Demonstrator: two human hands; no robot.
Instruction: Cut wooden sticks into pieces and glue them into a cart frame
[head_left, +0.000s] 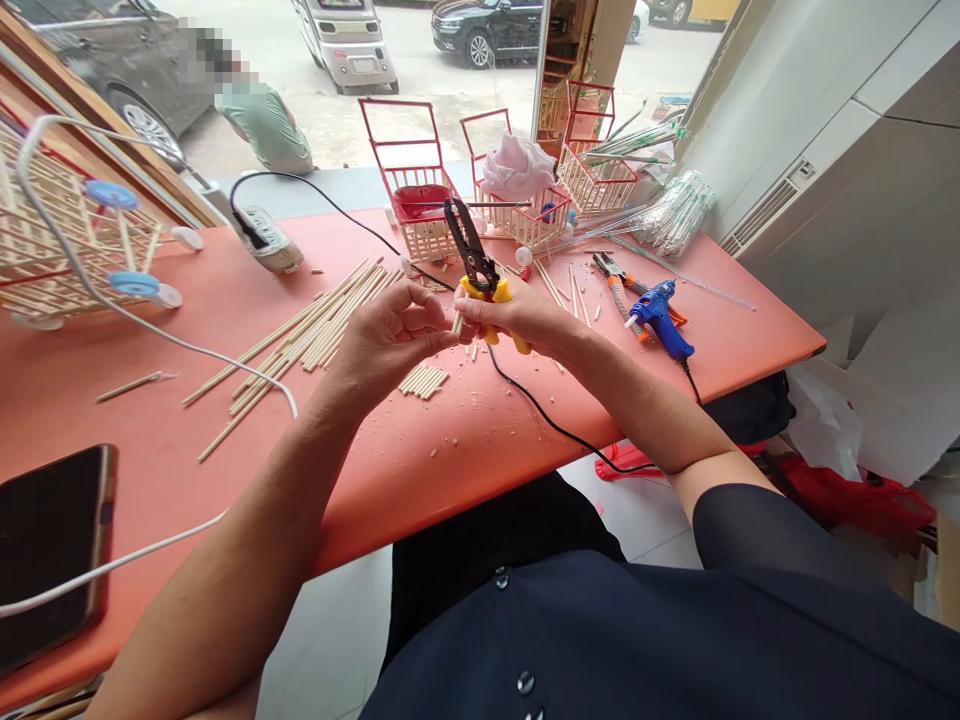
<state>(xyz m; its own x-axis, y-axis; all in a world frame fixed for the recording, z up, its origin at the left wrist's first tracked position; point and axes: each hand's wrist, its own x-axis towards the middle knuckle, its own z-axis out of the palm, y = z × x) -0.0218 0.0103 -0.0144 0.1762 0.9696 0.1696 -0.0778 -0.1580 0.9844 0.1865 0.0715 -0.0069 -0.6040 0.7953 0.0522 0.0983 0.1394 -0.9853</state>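
My left hand (401, 325) is closed, pinching a short wooden stick piece (457, 323) between thumb and fingertips. Yellow-handled wire strippers (474, 250) lie in my right hand (517, 315), their black jaws pointing up and away from me. My right thumb and fingertips meet the stick piece beside my left fingertips. Just below my hands, a row of short cut sticks (424, 381) rests on the table. Long wooden sticks (322, 330) lie in a loose pile left of my left hand.
On the orange table (450, 480), small stick baskets (427, 220) with red-trimmed backs stand at the back. A blue glue gun (664, 320) and orange-handled pliers (619, 290) lie right. A phone (52, 550), white cable (172, 335) and large stick structure (67, 220) occupy the left. A person (262, 125) sits outside.
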